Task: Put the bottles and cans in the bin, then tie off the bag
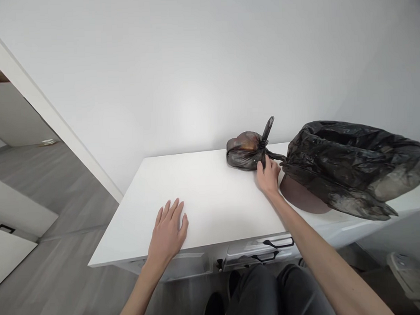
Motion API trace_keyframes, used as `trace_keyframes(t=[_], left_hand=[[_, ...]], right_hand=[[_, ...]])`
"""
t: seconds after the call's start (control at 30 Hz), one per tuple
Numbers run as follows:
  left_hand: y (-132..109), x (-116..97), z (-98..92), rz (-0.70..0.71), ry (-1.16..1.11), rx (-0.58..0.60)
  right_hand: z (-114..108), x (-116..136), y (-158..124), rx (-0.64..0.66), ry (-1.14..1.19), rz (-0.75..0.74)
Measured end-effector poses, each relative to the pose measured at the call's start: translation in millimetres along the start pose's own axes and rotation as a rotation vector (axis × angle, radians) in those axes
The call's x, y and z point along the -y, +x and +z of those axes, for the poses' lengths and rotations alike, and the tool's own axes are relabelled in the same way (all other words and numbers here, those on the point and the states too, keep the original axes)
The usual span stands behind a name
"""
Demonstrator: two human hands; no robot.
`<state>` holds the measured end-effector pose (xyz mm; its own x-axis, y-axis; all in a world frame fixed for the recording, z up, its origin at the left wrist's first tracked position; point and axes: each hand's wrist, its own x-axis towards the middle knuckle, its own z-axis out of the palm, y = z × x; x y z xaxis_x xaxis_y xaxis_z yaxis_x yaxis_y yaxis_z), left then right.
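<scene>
My left hand [167, 233] lies flat on the white cabinet top [201, 199], fingers stretched out, holding nothing. Farther back and to the right, my right hand [268, 174] has its fingers bent at the neck of a small knotted black plastic bag [243, 151]. Something rounded and orange-brown shows faintly through the bag's thin film. Its tied ends stick up and out to the right. Right beside this hand stands a brownish round bin [306, 195] lined with a large black garbage bag [348, 157], whose edges hang over the rim.
A white wall [193, 75] rises behind the cabinet. Drawers with black handles [278, 243] face my legs [270, 293]. At left are a door frame [57, 117] and grey wood floor [77, 217]. A pale plastic object [412, 274] stands low at right.
</scene>
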<state>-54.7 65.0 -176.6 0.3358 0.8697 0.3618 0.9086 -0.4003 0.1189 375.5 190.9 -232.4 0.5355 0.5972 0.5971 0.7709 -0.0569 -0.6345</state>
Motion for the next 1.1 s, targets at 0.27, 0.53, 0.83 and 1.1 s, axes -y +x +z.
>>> trace_keyframes(t=[0.27,0.53,0.83,1.1], left_hand=[[0.6,3.1,2.2,0.011,0.008,-0.035],[-0.8,1.6,-1.5,0.017,-0.031,-0.073],[-3.2,2.6,1.1,0.012,-0.077,-0.067],[-0.7,0.6,-3.7,0.027,-0.137,-0.09]], right_hand=[[-51.6,68.2,-65.0,0.036,0.153,-0.157],[-47.1,73.6,6.2,0.183,-0.048,0.116],[-33.4,93.3,-12.9,0.398,0.072,0.057],[-81.2,125.0,-79.7,0.623,0.358,-0.054]])
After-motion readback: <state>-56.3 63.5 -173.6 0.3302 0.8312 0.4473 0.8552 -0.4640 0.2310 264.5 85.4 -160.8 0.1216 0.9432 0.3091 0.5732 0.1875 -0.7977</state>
